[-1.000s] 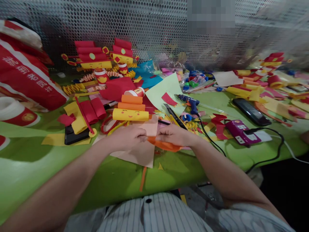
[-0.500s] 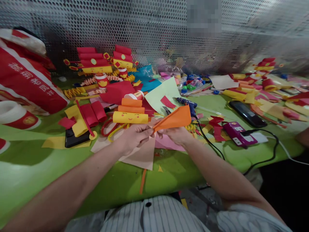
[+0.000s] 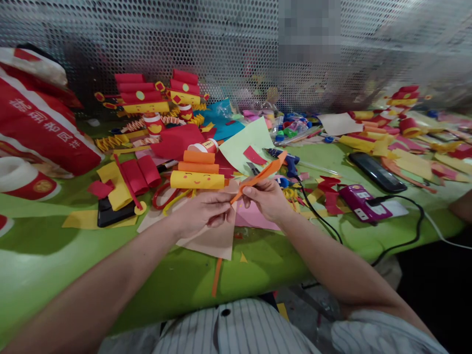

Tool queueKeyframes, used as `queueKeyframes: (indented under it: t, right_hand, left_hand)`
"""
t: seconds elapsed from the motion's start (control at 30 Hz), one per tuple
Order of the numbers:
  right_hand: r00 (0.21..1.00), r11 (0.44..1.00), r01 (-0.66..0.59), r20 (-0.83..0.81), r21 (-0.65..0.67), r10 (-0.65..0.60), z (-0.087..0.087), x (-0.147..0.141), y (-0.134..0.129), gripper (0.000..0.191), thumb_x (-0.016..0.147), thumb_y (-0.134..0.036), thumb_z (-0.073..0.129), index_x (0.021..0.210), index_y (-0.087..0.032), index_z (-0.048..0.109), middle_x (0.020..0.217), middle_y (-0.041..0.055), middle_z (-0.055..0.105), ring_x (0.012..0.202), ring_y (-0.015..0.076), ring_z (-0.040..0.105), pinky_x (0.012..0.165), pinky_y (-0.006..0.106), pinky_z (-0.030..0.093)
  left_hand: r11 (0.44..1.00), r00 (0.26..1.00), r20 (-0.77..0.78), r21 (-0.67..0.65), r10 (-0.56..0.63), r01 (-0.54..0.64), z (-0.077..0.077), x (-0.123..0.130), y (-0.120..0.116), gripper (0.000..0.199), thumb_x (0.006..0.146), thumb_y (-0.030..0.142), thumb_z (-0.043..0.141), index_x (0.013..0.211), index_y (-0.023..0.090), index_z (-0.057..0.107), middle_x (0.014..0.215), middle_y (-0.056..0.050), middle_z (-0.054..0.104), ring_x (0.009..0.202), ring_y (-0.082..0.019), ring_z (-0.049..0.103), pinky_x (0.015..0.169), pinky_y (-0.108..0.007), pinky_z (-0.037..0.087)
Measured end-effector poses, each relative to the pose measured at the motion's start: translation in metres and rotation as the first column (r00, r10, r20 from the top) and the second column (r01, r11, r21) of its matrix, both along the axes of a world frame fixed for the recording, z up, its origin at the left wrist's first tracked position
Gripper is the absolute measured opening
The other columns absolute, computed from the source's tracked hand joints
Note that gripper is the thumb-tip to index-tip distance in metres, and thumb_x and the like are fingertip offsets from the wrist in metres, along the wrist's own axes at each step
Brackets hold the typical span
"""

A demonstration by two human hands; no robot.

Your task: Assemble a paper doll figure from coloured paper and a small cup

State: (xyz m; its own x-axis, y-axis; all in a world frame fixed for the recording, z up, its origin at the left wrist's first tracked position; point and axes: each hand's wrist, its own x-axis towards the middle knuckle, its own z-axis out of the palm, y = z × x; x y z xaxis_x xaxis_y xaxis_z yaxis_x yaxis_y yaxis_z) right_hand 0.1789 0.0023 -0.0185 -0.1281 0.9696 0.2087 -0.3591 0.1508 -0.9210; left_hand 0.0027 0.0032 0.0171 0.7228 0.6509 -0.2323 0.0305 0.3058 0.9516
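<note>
The thin orange paper piece (image 3: pixel 266 172) has turned nearly edge-on, seemingly mid-shaping: left hand (image 3: pixel 199 213) pinching its near end, right hand (image 3: pixel 269 200) gripping farther along, above the flat beige paper sheet (image 3: pixel 214 243) on the green table (image 3: pixel 271 263).

Orange paper (image 3: pixel 263 174), matt and smooth. Toward ten o'clock, a glossy red plastic bag (image 3: pixel 47 115). Perforated metal mesh (image 3: pixel 228 44) at twelve, dull grey.
</note>
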Motion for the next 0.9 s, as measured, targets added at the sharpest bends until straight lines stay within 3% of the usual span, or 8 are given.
queueKeyframes:
  t: [0.17, 0.4, 0.53, 0.63, 0.8, 0.83, 0.9]
  right_hand:
    - [0.999, 0.999, -0.033, -0.003, -0.023, 0.033, -0.001, -0.002, -0.003, 0.014, 0.063, -0.032, 0.073, 0.062, -0.019, 0.068, 0.053, -0.0028, 0.064, 0.036, 0.0046, 0.05, 0.036, 0.017, 0.045]
    - [0.998, 0.997, -0.034, 0.047, -0.075, 0.037, -0.002, -0.002, -0.005, 0.021, 0.064, -0.034, 0.073, 0.058, -0.016, 0.063, 0.046, -0.0039, 0.059, 0.035, 0.0044, 0.049, 0.034, 0.015, 0.04]
    - [0.997, 0.996, -0.028, 0.076, -0.082, 0.034, -0.002, -0.004, -0.005, 0.025, 0.064, -0.037, 0.072, 0.058, -0.016, 0.061, 0.044, -0.005, 0.055, 0.033, 0.0042, 0.047, 0.034, 0.016, 0.039]
    - [0.997, 0.995, -0.01, 0.079, -0.104, 0.018, -0.001, -0.006, -0.005, 0.029, 0.061, -0.04, 0.074, 0.056, -0.016, 0.058, 0.043, -0.0057, 0.054, 0.032, 0.0046, 0.046, 0.033, 0.017, 0.04]
    - [0.99, 0.991, 0.011, 0.139, -0.134, 0.008, -0.001, -0.006, -0.004, 0.031, 0.062, -0.041, 0.072, 0.053, -0.015, 0.058, 0.039, -0.0034, 0.054, 0.032, 0.0059, 0.048, 0.034, 0.017, 0.04]
    - [0.99, 0.991, 0.012, 0.141, -0.132, 0.007, 0.0, -0.006, -0.004, 0.031, 0.062, -0.041, 0.072, 0.054, -0.015, 0.058, 0.04, -0.003, 0.055, 0.033, 0.0061, 0.049, 0.034, 0.017, 0.04]
    - [0.991, 0.992, 0.009, 0.131, -0.123, 0.007, 0.001, -0.005, -0.004, 0.031, 0.062, -0.042, 0.072, 0.054, -0.015, 0.058, 0.04, -0.003, 0.055, 0.033, 0.0064, 0.049, 0.035, 0.017, 0.042]
  left_hand:
    - [0.98, 0.978, -0.071, 0.026, -0.194, 0.197, 0.003, -0.007, 0.005, 0.017, 0.082, 0.027, 0.053, 0.078, 0.012, 0.059, 0.063, 0.001, 0.057, 0.043, -0.003, 0.044, 0.043, -0.017, 0.034]
    - [0.985, 0.962, -0.223, 0.035, -0.155, 0.167, 0.004, -0.003, 0.003, 0.012, 0.076, 0.025, 0.059, 0.077, 0.014, 0.057, 0.06, 0.004, 0.058, 0.052, -0.007, 0.057, 0.053, -0.02, 0.045]
    - [0.99, 0.925, -0.373, 0.088, -0.073, 0.113, 0.005, 0.0, 0.002, 0.009, 0.074, 0.021, 0.058, 0.079, 0.014, 0.056, 0.06, 0.003, 0.06, 0.053, -0.01, 0.058, 0.054, -0.023, 0.046]
    - [0.961, 0.852, -0.523, 0.249, 0.028, 0.121, 0.007, 0.003, 0.001, 0.011, 0.074, 0.023, 0.056, 0.068, 0.015, 0.054, 0.057, 0.002, 0.059, 0.053, -0.011, 0.058, 0.053, -0.024, 0.044]
    - [0.742, 0.678, -0.63, 0.645, 0.379, 0.184, 0.006, 0.008, -0.003, 0.02, 0.072, 0.023, 0.056, 0.054, 0.018, 0.048, 0.052, 0.001, 0.055, 0.052, -0.013, 0.05, 0.051, -0.025, 0.03]
    - [0.729, 0.672, -0.624, 0.66, 0.398, 0.182, 0.006, 0.008, -0.003, 0.021, 0.072, 0.023, 0.056, 0.054, 0.018, 0.047, 0.052, 0.001, 0.054, 0.052, -0.013, 0.05, 0.051, -0.025, 0.029]
    - [0.785, 0.72, -0.612, 0.601, 0.329, 0.152, 0.006, 0.007, -0.004, 0.021, 0.074, 0.026, 0.056, 0.056, 0.017, 0.047, 0.053, 0.002, 0.054, 0.052, -0.013, 0.053, 0.051, -0.024, 0.032]
